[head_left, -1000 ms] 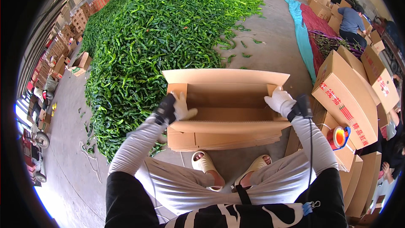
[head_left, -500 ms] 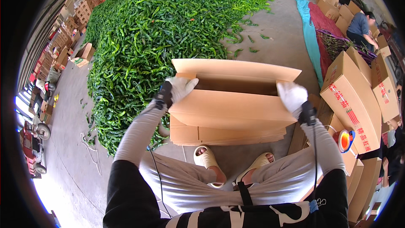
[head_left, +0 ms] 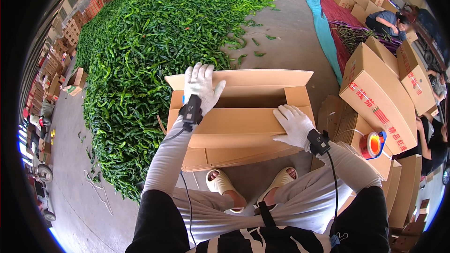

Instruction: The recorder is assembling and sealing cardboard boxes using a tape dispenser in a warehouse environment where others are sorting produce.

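In front of me stands a cardboard box [head_left: 225, 124], its two end flaps folded inward and a dark gap showing between its long flaps. My left hand [head_left: 202, 86], in a white glove, lies open across the left end, fingers reaching up over the far flap [head_left: 262, 77]. On the near long flap [head_left: 239, 119] rests my gloved right hand [head_left: 294, 125], its fingers spread flat near the right end. Flattened cardboard sheets [head_left: 234, 157] lie under the box, just ahead of my feet.
A large heap of green peppers [head_left: 154, 33] spreads beyond and left of the box. To the right are printed cartons [head_left: 379, 100] and an orange-filled tin [head_left: 371, 145]. A person [head_left: 388, 22] crouches by a red and teal sheet [head_left: 323, 33]. Stacked boxes line the back.
Both hands have let go of the box's ends. The left has moved up onto the far flap; the right has slid inward onto the near flap. The end flaps now lie folded in.
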A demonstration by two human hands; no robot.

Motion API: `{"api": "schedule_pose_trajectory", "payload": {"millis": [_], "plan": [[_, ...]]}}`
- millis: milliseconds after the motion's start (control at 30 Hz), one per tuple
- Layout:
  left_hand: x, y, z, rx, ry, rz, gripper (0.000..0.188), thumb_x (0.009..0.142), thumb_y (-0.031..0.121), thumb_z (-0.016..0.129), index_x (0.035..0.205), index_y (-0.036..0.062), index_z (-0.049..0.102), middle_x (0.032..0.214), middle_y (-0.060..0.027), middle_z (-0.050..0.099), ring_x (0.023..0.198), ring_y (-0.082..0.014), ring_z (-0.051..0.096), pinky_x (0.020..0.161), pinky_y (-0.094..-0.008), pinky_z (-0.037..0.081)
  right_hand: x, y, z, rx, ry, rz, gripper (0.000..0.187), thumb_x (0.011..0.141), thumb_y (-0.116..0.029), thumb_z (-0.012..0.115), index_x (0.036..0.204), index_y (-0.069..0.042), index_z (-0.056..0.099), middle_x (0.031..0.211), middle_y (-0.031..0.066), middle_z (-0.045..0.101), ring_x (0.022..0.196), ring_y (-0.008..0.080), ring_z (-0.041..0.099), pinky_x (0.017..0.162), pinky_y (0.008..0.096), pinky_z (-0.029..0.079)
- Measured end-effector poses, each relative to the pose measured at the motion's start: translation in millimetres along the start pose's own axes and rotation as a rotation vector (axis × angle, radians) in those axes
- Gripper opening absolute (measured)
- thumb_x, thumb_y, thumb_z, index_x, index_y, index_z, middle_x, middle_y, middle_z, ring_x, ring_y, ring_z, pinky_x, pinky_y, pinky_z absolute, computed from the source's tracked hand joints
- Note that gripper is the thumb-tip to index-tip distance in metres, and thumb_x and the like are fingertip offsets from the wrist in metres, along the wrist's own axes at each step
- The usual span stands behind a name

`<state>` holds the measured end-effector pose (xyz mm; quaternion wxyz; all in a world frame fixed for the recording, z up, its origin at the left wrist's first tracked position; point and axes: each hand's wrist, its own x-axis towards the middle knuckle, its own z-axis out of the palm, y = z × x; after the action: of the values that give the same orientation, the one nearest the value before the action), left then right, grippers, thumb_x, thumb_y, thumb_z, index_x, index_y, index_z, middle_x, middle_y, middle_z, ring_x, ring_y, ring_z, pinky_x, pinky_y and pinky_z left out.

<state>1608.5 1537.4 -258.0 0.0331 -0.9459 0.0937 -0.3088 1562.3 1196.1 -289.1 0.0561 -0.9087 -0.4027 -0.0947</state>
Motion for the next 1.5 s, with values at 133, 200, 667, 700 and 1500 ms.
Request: {"api": "schedule_pose_trajectory", "payload": {"millis": [133,200,667,700,1500], "plan": [[-44,11,-26,-0.187,-0.31,0.069,0.069,0.093,0.047,0.056,0.142,-0.0006,0.042,0.143,-0.0199,0.049,0.138,-0.035,0.041,0.115,-0.0493,0.029,-15,8,10,-0.027,-0.056,0.047,0.083,0.082,-0.053,0.069,0.139,0.003,0.045,0.141,0.023,0.05,0.134,0.0371,0.045,0.114,0.0456,0.036],[-83,18,-25,-0.189,-0.464,0.067,0.075,0.094,0.045,0.054,0.149,-0.0018,0.034,0.155,-0.0223,0.036,0.145,-0.0363,0.032,0.118,-0.0501,0.025,-17,5,18,-0.085,-0.02,0.011,0.075,0.085,-0.05,0.068,0.136,0.002,0.05,0.142,0.0233,0.051,0.133,0.0368,0.048,0.111,0.0456,0.039],[-64,38,-49,0.084,-0.699,-0.005,0.065,0.098,0.037,0.049,0.155,0.0121,0.03,0.161,-0.0183,0.027,0.147,-0.0418,0.025,0.117,-0.0618,0.018,-210,100,-95,-0.301,0.77,1.303,0.049,0.086,-0.033,0.071,0.12,0.002,0.063,0.113,0.0222,0.065,0.105,0.0366,0.064,0.09,0.0423,0.052],[-60,47,-43,0.077,-0.7,0.001,0.065,0.098,0.037,0.049,0.155,0.0121,0.03,0.161,-0.0183,0.027,0.147,-0.0418,0.025,0.117,-0.0618,0.018,-245,117,-88,-0.472,0.714,1.37,0.06,0.084,-0.039,0.073,0.124,0.004,0.06,0.115,0.0249,0.064,0.109,0.0384,0.062,0.095,0.0433,0.05],[-68,114,-19,-0.163,-0.449,-0.091,0.079,0.095,0.054,0.048,0.151,-0.0011,0.034,0.157,-0.0185,0.035,0.148,-0.0319,0.029,0.119,-0.0551,0.019,92,22,-38,0.549,0.074,0.152,0.071,0.072,-0.03,0.087,0.126,-0.004,0.049,0.109,0.0184,0.062,0.103,0.0328,0.064,0.091,0.0409,0.051]]}}
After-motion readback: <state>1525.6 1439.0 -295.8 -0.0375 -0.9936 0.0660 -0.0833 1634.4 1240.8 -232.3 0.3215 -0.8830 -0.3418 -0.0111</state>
